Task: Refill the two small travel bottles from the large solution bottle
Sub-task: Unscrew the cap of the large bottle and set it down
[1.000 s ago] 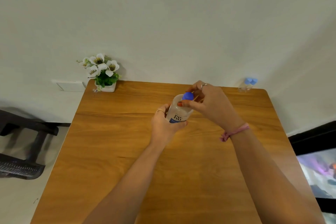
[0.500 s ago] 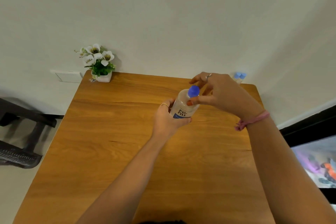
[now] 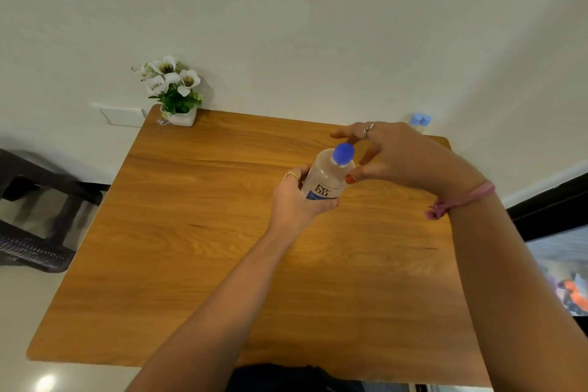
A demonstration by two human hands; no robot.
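Note:
The large solution bottle is clear with a dark blue cap and a white-and-blue label. My left hand grips its body and holds it above the wooden table, tilted slightly right. My right hand hovers just right of the cap with its fingers spread; the thumb tip lies beside the bottle's shoulder and no finger is on the cap. Two small travel bottles with light blue caps stand at the table's far right corner, partly hidden behind my right hand.
A small white pot of white flowers stands at the table's far left corner against the wall. A dark chair sits left of the table. A dark unit lies to the right.
My right hand, which pinched the blue cap before, has let go and spread its fingers beside it. My left hand keeps its grip on the bottle.

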